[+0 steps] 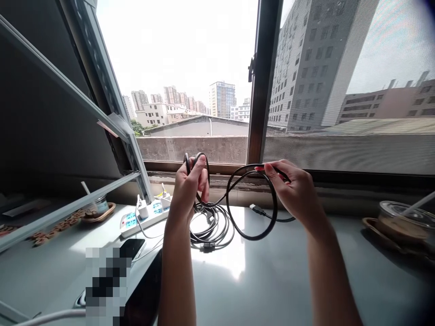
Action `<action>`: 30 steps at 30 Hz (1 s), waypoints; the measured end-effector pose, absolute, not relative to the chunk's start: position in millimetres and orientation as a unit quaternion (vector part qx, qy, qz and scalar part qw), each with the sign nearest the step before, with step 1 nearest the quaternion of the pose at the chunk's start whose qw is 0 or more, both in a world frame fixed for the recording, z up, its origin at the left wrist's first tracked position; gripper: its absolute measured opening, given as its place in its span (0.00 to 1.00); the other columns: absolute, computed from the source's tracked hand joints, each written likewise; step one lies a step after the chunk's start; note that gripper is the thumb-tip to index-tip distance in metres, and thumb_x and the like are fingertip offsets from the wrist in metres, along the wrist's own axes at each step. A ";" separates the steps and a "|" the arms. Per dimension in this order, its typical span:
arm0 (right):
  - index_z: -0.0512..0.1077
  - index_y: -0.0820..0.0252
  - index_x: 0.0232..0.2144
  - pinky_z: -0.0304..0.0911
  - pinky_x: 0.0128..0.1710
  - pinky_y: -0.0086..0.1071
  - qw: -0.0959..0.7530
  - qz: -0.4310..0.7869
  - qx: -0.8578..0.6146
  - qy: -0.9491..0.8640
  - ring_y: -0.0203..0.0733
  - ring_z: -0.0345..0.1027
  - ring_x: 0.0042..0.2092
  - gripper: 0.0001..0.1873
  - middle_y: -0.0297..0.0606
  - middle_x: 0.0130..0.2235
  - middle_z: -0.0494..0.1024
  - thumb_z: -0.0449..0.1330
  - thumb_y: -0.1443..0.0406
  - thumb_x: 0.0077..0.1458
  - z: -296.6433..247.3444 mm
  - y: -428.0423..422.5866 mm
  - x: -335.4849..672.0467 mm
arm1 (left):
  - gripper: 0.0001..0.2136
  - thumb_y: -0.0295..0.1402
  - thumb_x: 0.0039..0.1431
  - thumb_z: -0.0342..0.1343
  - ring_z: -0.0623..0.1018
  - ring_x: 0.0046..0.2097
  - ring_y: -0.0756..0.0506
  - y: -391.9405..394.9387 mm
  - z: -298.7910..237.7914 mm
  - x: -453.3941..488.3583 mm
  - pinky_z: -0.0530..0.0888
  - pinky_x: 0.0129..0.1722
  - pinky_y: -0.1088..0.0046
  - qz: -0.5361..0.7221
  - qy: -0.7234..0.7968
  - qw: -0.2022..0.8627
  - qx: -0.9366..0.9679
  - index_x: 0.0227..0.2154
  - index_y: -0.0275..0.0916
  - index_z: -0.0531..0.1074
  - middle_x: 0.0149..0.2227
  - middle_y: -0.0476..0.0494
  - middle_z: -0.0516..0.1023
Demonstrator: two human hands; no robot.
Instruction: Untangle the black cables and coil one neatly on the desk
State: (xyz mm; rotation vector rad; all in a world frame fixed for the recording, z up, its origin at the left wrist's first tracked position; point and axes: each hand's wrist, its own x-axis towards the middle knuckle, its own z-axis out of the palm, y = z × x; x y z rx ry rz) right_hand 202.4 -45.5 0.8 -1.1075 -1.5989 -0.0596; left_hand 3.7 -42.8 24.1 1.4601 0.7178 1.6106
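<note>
My left hand [193, 181] is closed around part of a black cable, with loops standing up past the fingers. Between thumb and fingers, my right hand [292, 186] pinches the same black cable [276, 213], which hangs in round loops between the two hands. A cable plug [257, 209] with a silver tip shows behind these loops, near the right hand. Below and between the hands, a coiled black cable [217, 237] lies on the table, with a dark connector [207, 247] at its front edge. The hands hide parts of the held cable.
A white power strip [146, 222] with plugged-in chargers lies left of the coil. Nearer me are a phone [132, 248] and a dark flat object [146, 290]. Cups with straws stand at the left [98, 206] and right [404, 219]. A metal shelf frame [137, 158] rises at left.
</note>
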 end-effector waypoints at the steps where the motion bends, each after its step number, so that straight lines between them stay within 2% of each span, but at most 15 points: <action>1: 0.76 0.59 0.30 0.55 0.30 0.30 0.563 -0.023 -0.476 -0.675 0.36 0.65 0.29 0.17 0.37 0.30 0.75 0.53 0.56 0.59 0.6 -45.7 202.7 | 0.19 0.37 0.58 0.54 0.60 0.10 0.56 -42.8 24.2 4.2 0.55 0.08 0.84 0.613 0.273 0.442 0.595 0.17 0.38 0.53 0.12 0.58 0.55; 6: 0.77 0.60 0.28 0.52 0.24 0.29 0.518 0.047 -0.502 -0.691 0.34 0.60 0.23 0.17 0.35 0.23 0.73 0.60 0.52 0.51 -0.9 -46.2 209.7 | 0.16 0.42 0.55 0.59 0.54 0.09 0.58 -41.0 25.7 -2.1 0.48 0.07 0.86 0.549 0.242 0.529 0.601 0.24 0.38 0.60 0.12 0.60 0.54; 9: 0.78 0.60 0.29 0.53 0.24 0.28 0.499 0.100 -0.485 -0.712 0.34 0.62 0.25 0.15 0.36 0.25 0.74 0.63 0.54 0.49 -2.2 -43.7 215.0 | 0.13 0.42 0.54 0.59 0.51 0.09 0.58 -40.1 26.4 -7.5 0.45 0.07 0.85 0.557 0.232 0.548 0.579 0.30 0.37 0.66 0.11 0.60 0.54; 12: 0.78 0.60 0.32 0.56 0.27 0.28 0.487 0.145 -0.436 -0.743 0.37 0.66 0.31 0.14 0.38 0.31 0.76 0.60 0.55 0.52 -3.1 -41.0 214.2 | 0.11 0.42 0.62 0.50 0.51 0.08 0.57 -39.7 27.8 -6.0 0.44 0.07 0.83 0.573 0.202 0.575 0.548 0.34 0.38 0.67 0.11 0.59 0.55; 15: 0.77 0.60 0.33 0.55 0.28 0.29 0.437 0.070 -0.490 -0.751 0.37 0.65 0.30 0.14 0.38 0.32 0.75 0.56 0.58 0.58 -2.5 -46.5 198.6 | 0.16 0.40 0.68 0.38 0.49 0.08 0.56 -36.5 28.7 5.8 0.43 0.08 0.82 0.577 0.158 0.609 0.521 0.36 0.38 0.68 0.10 0.58 0.53; 18: 0.77 0.57 0.33 0.51 0.28 0.30 0.353 0.011 -0.522 -0.776 0.35 0.65 0.30 0.13 0.36 0.33 0.74 0.53 0.62 0.60 -1.0 -62.5 171.6 | 0.17 0.36 0.69 0.33 0.46 0.08 0.56 -26.6 24.9 22.0 0.42 0.08 0.80 0.579 0.148 0.645 0.477 0.36 0.37 0.67 0.10 0.59 0.50; 21: 0.78 0.54 0.32 0.52 0.30 0.29 0.266 0.093 -0.404 -0.870 0.34 0.66 0.32 0.08 0.32 0.33 0.76 0.58 0.64 0.58 0.7 -79.6 152.7 | 0.12 0.31 0.68 0.36 0.46 0.09 0.56 -12.8 15.5 31.2 0.43 0.09 0.81 0.665 0.184 0.591 0.417 0.34 0.37 0.64 0.11 0.60 0.49; 24: 0.79 0.57 0.32 0.55 0.32 0.27 0.212 0.169 -0.340 -0.900 0.34 0.67 0.33 0.07 0.34 0.32 0.76 0.60 0.67 0.56 4.1 -91.1 157.4 | 0.09 0.32 0.68 0.39 0.45 0.10 0.56 -2.3 6.5 29.5 0.43 0.10 0.82 0.724 0.237 0.488 0.426 0.36 0.37 0.63 0.12 0.61 0.50; 30: 0.79 0.57 0.34 0.60 0.32 0.25 0.292 0.236 -0.276 -0.885 0.32 0.68 0.32 0.09 0.35 0.31 0.75 0.58 0.63 0.58 18.1 -121.9 222.4 | 0.06 0.34 0.66 0.41 0.50 0.13 0.56 -3.1 7.9 14.3 0.49 0.13 0.83 0.839 0.308 0.255 0.368 0.33 0.40 0.57 0.13 0.61 0.51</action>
